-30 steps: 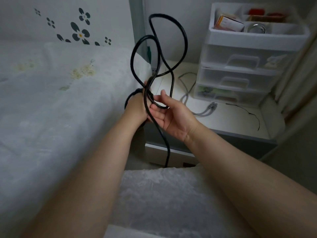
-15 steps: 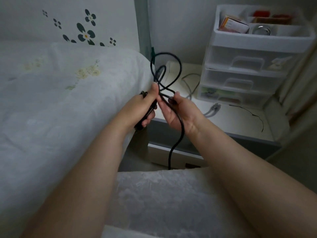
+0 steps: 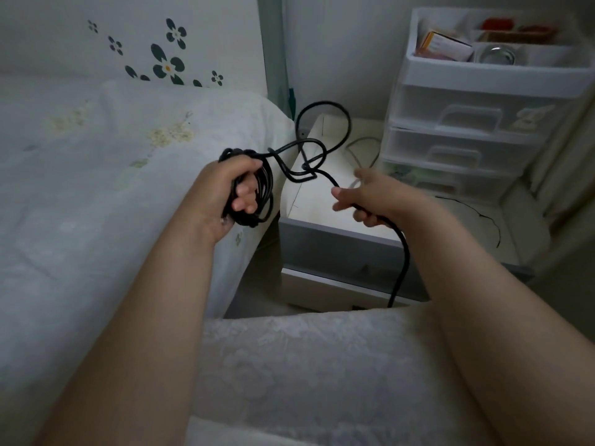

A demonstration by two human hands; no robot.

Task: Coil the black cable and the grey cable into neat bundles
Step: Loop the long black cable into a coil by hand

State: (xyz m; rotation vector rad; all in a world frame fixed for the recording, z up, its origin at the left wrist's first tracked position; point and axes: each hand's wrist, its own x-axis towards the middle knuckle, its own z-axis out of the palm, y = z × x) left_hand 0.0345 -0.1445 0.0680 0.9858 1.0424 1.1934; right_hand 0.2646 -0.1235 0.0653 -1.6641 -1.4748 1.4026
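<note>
My hands are drawing apart now, left hand (image 3: 225,194) clamping the coiled black cable (image 3: 323,106) over the bed (image 3: 80,188), right hand (image 3: 370,201) curling round its tangled slack, so more winding remains; grey cable (image 3: 360,144) is waiting on the nightstand (image 3: 322,201).

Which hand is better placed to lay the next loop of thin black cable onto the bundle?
Right. The right hand grips the free run of the thin black cable, which hangs loose, so it can probably feed it across. The left hand grips the coiled bundle.

White bedside table (image 3: 317,201) carries a drawer unit (image 3: 476,123) and grey cable (image 3: 360,146)
</note>
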